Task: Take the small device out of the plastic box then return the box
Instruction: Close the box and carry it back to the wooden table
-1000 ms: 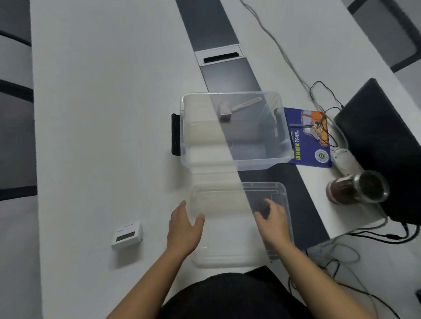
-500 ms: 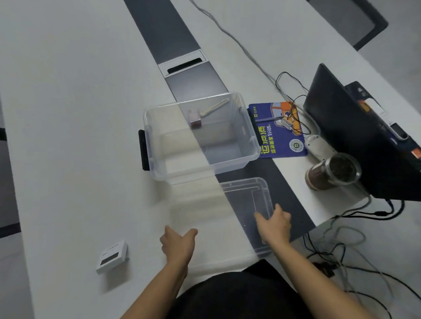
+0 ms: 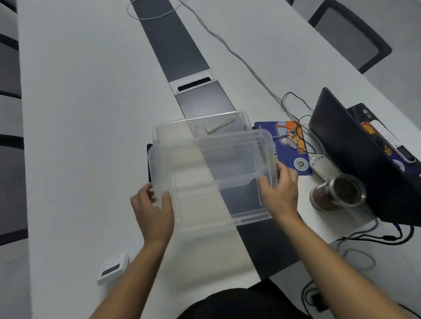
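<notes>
Both hands, left hand (image 3: 153, 211) and right hand (image 3: 280, 192), are clamped on the clear lid (image 3: 212, 174), held level just above the plastic box (image 3: 159, 132), long axis crosswise.

Two bare forearms enter from the lower edge of the head view, ending in the left hand (image 3: 153, 211) and the right hand (image 3: 281, 194); no sleeve, watch, ring or glove shows on either. Each hand shows a thumb and fingers with short nails. Between the forearms, at the bottom centre, lies a dark, nearly black garment (image 3: 239, 309) covering the person's torso or lap
</notes>
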Demonstrator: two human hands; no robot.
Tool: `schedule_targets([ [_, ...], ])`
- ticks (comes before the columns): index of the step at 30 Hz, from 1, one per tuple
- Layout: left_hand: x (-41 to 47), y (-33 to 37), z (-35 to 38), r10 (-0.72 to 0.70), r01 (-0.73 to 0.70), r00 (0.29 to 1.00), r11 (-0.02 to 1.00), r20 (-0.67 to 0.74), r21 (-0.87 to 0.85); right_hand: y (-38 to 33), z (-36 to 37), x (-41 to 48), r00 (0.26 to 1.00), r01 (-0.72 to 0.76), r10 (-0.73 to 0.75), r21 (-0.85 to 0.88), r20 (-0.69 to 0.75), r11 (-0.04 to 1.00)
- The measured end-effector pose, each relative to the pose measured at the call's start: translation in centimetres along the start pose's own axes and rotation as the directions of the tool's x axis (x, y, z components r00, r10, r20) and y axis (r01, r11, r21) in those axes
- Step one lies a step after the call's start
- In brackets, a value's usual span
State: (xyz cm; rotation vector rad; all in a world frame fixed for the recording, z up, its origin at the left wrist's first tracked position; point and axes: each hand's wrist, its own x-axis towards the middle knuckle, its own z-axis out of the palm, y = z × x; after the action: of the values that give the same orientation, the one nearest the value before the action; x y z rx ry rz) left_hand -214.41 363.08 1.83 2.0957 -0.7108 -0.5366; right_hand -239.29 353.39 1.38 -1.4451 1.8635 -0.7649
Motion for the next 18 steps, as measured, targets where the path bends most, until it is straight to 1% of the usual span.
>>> schedule_targets([
  [2,2.9,1.4,0.3,0.030,-0.032,0.999,0.998,0.043,0.050,-1.7,0.2,2.7,0.998,0.040,-0.038,-0.047,0.045,0.998],
  [7,8.6,2.2,2.1,-0.007,-0.029,0.985,0.978,0.170,0.207,-3.4,1.9,8.1,0.987,0.097,-0.073,-0.162,0.145,0.982],
  [11,11.1,1.1,3.4,-0.049,-0.005,0.983,0.957,0.179,0.290,-3.4,3.1,9.6,0.973,0.156,-0.105,-0.250,0.205,0.956],
  [14,11.4,0.5,3.9,-0.065,0.011,0.980,0.961,0.190,0.275,-2.9,3.7,9.5,0.967,0.171,-0.110,-0.268,0.228,0.948],
  [18,10.2,0.7,4.0,-0.064,0.009,0.978,0.964,0.198,0.265,-2.0,4.0,8.7,0.975,0.146,-0.096,-0.244,0.203,0.959],
])
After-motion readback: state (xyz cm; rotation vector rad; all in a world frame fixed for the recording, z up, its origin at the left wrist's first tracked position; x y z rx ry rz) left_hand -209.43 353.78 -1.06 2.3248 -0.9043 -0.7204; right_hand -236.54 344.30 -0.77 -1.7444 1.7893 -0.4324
